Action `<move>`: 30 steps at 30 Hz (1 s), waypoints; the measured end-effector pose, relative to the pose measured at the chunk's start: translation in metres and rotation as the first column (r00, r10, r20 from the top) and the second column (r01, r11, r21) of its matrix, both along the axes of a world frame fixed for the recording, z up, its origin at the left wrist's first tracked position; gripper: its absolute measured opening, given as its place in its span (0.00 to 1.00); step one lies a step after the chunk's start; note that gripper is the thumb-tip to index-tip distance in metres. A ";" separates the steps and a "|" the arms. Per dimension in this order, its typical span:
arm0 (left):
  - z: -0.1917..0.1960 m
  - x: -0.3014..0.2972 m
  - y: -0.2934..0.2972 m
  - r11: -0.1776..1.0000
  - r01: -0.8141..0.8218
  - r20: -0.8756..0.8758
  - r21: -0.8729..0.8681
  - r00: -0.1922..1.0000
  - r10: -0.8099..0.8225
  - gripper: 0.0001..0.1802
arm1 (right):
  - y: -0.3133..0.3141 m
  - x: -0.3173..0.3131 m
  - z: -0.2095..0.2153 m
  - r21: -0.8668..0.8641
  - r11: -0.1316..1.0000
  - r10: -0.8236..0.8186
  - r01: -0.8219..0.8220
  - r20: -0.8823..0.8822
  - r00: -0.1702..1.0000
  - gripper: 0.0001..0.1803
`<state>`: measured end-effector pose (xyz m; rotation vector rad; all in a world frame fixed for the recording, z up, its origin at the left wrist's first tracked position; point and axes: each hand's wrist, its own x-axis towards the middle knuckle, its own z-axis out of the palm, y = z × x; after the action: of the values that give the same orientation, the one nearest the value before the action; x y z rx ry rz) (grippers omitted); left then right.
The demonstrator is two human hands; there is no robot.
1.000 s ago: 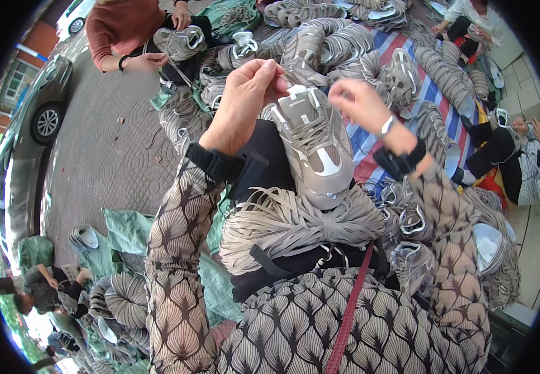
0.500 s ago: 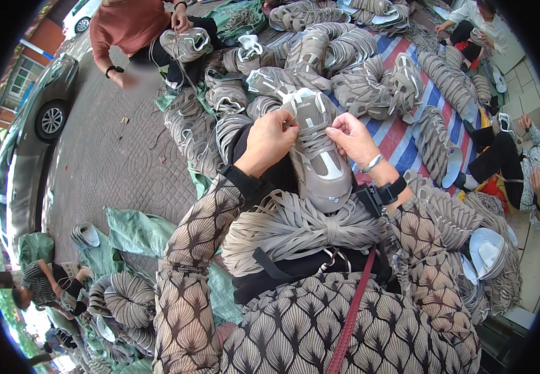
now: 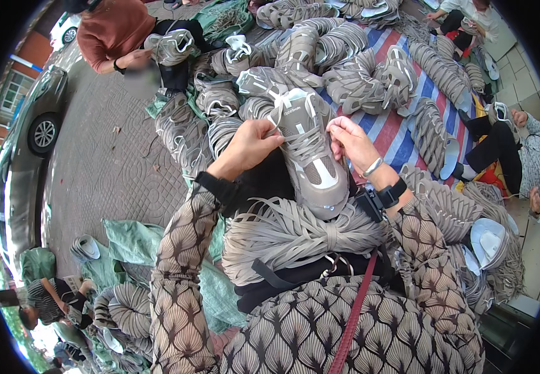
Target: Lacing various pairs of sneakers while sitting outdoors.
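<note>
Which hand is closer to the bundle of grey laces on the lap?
Left. The left hand is slightly nearer the lace bundle; the right hand is above, beside the sneaker.

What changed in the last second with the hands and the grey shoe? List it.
Both hands came down from their raised position toward the lap. The left hand and right hand now pinch the laces at either side of the grey shoe, near its top; earlier they met together above it. The shoe stays toe-down on the bundle of grey laces in the lap, held throughout.
</note>
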<state>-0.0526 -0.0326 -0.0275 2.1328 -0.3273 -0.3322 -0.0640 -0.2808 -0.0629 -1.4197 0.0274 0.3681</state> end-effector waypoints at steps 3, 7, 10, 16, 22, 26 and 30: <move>0.006 -0.003 -0.001 0.999 -0.025 -0.024 0.042 0.999 0.026 0.14 | -0.001 0.002 0.001 -0.064 0.997 0.039 -0.040 -0.013 0.999 0.07; 0.009 -0.002 0.007 0.956 -0.094 -0.174 -0.280 0.984 0.046 0.13 | 0.000 0.004 0.000 -0.024 0.999 0.022 -0.023 -0.055 0.998 0.07; 0.022 0.004 0.015 0.873 -0.188 -0.273 -0.449 0.960 0.066 0.13 | -0.003 0.008 0.010 -0.066 0.996 0.052 -0.054 -0.027 0.998 0.06; 0.056 0.011 0.015 0.662 -0.233 -0.239 -0.712 0.967 0.083 0.13 | 0.009 0.030 0.041 -0.277 0.958 0.156 -0.072 0.294 0.943 0.07; 0.101 0.016 -0.024 0.853 0.047 0.112 -0.520 0.994 0.013 0.15 | 0.045 0.030 0.099 -0.409 0.875 0.400 -0.261 0.303 0.865 0.11; 0.105 0.031 -0.049 0.861 0.117 0.190 -0.495 0.982 -0.025 0.15 | 0.051 0.043 0.093 -0.484 0.854 0.389 -0.190 0.352 0.852 0.12; 0.097 0.046 -0.045 0.936 0.069 0.164 -0.346 0.986 -0.012 0.19 | 0.033 0.048 0.089 -0.207 0.966 0.218 -0.157 0.313 0.924 0.13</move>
<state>-0.0066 -0.0774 0.0693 1.8045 -0.4863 -0.1135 -0.0163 -0.2474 0.0264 -1.6537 -0.3644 0.2826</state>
